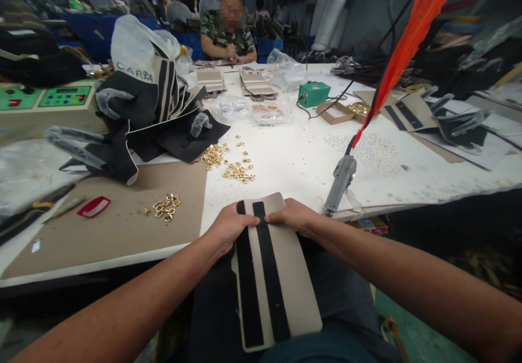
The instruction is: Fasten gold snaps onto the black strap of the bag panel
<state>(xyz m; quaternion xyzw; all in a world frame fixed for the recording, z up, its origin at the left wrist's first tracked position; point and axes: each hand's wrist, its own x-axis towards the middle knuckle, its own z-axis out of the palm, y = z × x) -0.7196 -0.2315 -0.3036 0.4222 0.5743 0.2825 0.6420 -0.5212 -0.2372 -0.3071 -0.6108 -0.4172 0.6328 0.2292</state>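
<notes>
- So the beige panel (296, 281) with two black strips lies over the lap, its upper end by the near edge of the worktop (302, 183). Can't tell whether that end actually rests on the edge.
- Left hand (230, 226) pinches the panel's upper left side, thumb on top reaching across to the right-hand black strip (269, 259). Fingers underneath are hidden.
- Right hand (294, 214) pinches the upper right side, with its thumb tip on that same strip, just beside the other thumb.
- IMO the step here is pressing or feeling along the strip near its top. Even pressure from both thumbs is best, since a lopsided push could skew it.
- Support from behind matters too: the panel looks bendy enough to buckle.
- Lap seems fine for light thumb work, but I'd want something firmer for real force.
- Watch the electric screwdriver (341, 180) hanging beyond the panel's upper right corner; the right forearm could bump it.
- Loose gold fittings (238, 172) lie beyond the panel's upper left corner, so elbows in, lol.
</notes>
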